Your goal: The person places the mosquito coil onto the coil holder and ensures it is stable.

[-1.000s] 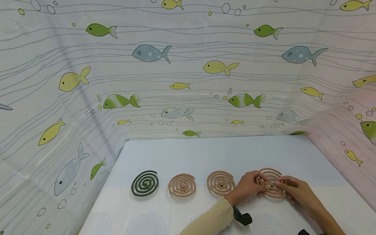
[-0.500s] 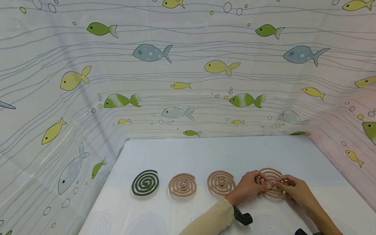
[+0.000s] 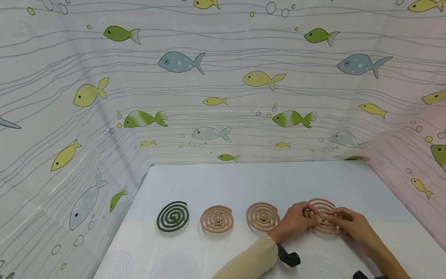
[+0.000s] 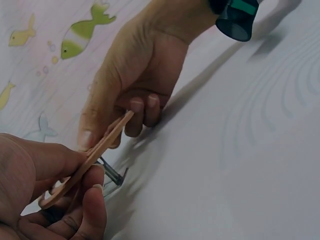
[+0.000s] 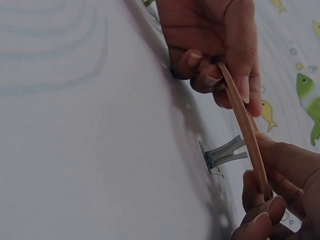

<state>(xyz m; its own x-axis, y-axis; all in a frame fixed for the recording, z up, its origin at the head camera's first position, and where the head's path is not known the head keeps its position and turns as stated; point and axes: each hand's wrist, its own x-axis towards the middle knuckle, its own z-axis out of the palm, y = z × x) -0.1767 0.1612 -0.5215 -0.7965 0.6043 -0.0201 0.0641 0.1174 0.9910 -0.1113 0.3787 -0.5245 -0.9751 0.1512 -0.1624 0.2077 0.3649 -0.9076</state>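
a pale blue-white table (image 3: 216, 182) fills the lower part of the head view, with faint wave marks printed near its front edge. a curtain (image 3: 223, 97) printed with green, yellow and grey fish and thin wavy lines closes it in at the back and on both sides.

both hands meet at the right end of a row of coils. the left hand (image 3: 294, 221), in a cream sleeve (image 3: 249, 261), pinches the left rim of the lifted pink coil (image 3: 322, 215) between thumb and curled fingers. the right hand (image 3: 352, 224) pinches its right rim the same way. the wrist views show the coil held clear of the table, tilted, above a small metal stand (image 5: 224, 155) that rests on the surface.

the coil is a thin, flat, matte spiral, seen edge-on as a narrow strip. the stand is grey folded sheet metal with a forked tip. to the left lie two more pink coils (image 3: 263, 217) (image 3: 216, 219) and a dark green coil (image 3: 172, 216), flat and apart.
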